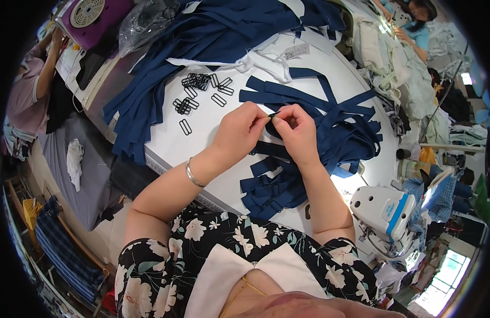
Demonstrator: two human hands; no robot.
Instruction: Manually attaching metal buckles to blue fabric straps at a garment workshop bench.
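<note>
A white sewing machine with a blue stripe [384,209] sits at the table's right edge. A purple box with a round white fan grille [91,16] stands at the far left, beside a crumpled clear plastic bag [144,21]. A white rag [74,159] lies on grey cloth [70,175] below the table.

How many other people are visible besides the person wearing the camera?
2: one person at the left edge beside a purple machine, one person at the top right among pale fabric. Others may be hidden.

Your white bench [202,127] carries navy fabric strips [330,122], black slider buckles [200,93], and white cord [266,61].
</note>
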